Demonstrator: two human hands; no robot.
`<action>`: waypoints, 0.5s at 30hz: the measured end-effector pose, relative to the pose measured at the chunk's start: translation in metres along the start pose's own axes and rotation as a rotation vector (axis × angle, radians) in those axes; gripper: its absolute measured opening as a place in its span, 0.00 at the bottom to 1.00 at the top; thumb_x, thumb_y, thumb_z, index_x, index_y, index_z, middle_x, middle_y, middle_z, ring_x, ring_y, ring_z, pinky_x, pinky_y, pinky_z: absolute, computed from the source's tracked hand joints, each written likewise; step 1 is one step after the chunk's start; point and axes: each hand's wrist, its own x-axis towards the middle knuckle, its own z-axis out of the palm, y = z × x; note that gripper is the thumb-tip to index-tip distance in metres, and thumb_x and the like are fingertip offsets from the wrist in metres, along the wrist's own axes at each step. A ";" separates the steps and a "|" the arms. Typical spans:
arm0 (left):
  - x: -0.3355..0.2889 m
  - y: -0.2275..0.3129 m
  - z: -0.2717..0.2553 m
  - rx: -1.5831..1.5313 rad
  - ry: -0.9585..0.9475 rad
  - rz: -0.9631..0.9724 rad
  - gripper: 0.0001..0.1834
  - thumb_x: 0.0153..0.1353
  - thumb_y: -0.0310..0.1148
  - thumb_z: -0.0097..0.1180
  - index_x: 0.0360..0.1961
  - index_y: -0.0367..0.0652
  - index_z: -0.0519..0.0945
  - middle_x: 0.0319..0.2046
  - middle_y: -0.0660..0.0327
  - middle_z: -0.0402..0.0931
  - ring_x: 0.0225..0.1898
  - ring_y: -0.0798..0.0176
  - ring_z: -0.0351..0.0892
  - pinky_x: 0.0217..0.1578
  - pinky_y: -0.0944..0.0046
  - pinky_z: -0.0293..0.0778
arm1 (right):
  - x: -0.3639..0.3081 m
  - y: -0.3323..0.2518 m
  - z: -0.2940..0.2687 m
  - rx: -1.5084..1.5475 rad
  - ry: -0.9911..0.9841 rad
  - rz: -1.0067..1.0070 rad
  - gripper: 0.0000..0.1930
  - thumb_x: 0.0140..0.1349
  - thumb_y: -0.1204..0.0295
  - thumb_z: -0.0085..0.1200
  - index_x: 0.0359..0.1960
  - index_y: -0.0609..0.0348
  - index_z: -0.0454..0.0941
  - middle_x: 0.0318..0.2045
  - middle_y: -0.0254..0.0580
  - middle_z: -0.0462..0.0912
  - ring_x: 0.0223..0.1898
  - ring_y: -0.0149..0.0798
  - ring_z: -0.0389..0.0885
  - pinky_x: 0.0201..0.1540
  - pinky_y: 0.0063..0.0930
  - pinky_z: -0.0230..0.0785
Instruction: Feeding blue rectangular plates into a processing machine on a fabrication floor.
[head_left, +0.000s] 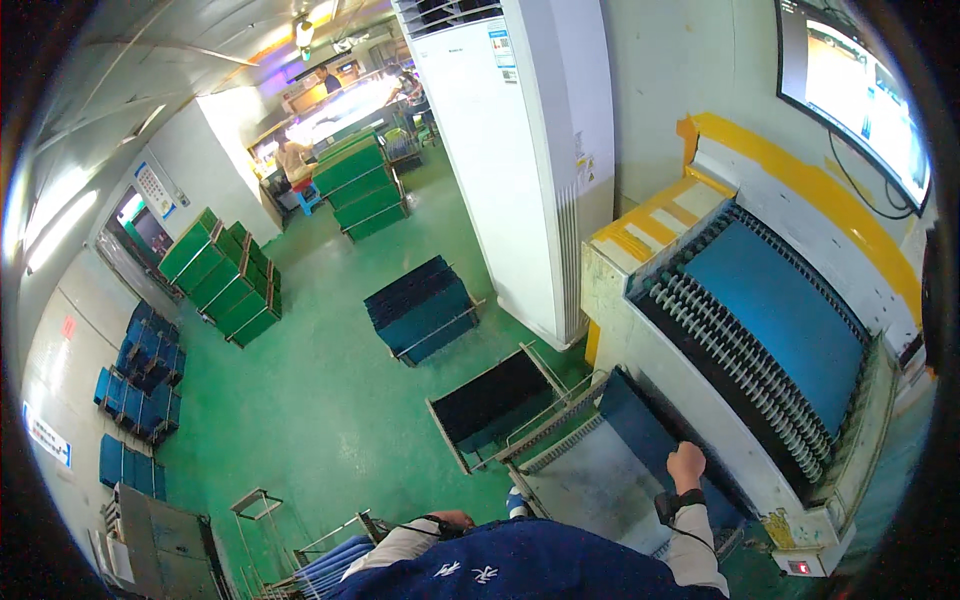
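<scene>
My right hand (686, 466), a dark band at its wrist, is closed at the edge of a dark blue board (634, 420). That board stands in a slotted rack (560, 425) beside the machine. My left hand (453, 519) is low by my body, near a rack of blue boards (335, 562); its fingers are mostly hidden. To the right, another blue board (785, 310) lies on the roller conveyor (725, 355) of the white machine (625, 290).
Ahead on the green floor stand a rack of dark boards (498, 400) and a stack of blue boards (425, 315). A tall white air conditioner (500, 150) rises beside the machine. Green board stacks (225, 280) stand farther off, and a screen (860, 85) hangs at upper right.
</scene>
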 end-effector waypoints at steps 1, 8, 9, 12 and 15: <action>0.006 -0.015 0.005 0.072 0.047 0.032 0.23 0.52 0.46 0.59 0.43 0.40 0.81 0.40 0.57 0.81 0.40 0.61 0.78 0.42 0.56 0.73 | -0.001 -0.003 -0.001 0.009 0.014 -0.004 0.09 0.51 0.69 0.54 0.30 0.60 0.81 0.34 0.55 0.82 0.40 0.54 0.81 0.44 0.44 0.73; 0.008 0.003 0.000 -0.018 -0.045 -0.050 0.22 0.53 0.46 0.58 0.44 0.44 0.81 0.41 0.57 0.81 0.41 0.60 0.78 0.42 0.55 0.72 | 0.001 0.003 0.002 -0.036 -0.005 0.059 0.11 0.52 0.65 0.59 0.32 0.59 0.82 0.36 0.50 0.83 0.41 0.50 0.82 0.43 0.41 0.74; 0.009 0.000 0.000 -0.012 -0.040 -0.054 0.22 0.53 0.46 0.58 0.44 0.44 0.81 0.41 0.57 0.81 0.41 0.60 0.78 0.42 0.55 0.72 | 0.000 0.003 0.000 -0.022 -0.004 0.056 0.11 0.52 0.66 0.57 0.32 0.60 0.81 0.35 0.52 0.82 0.40 0.51 0.81 0.43 0.42 0.74; 0.008 -0.003 0.001 0.002 -0.044 -0.051 0.21 0.54 0.46 0.58 0.45 0.44 0.81 0.42 0.57 0.81 0.42 0.61 0.77 0.43 0.55 0.72 | -0.002 0.002 -0.002 0.005 -0.003 0.051 0.10 0.51 0.69 0.54 0.32 0.61 0.81 0.35 0.55 0.82 0.40 0.54 0.81 0.44 0.44 0.73; 0.005 0.008 -0.001 0.040 -0.073 -0.010 0.20 0.54 0.45 0.57 0.44 0.44 0.81 0.42 0.57 0.81 0.42 0.61 0.77 0.43 0.56 0.71 | 0.001 0.004 0.001 -0.014 -0.021 0.064 0.10 0.52 0.68 0.55 0.33 0.60 0.81 0.36 0.53 0.82 0.41 0.52 0.81 0.44 0.43 0.73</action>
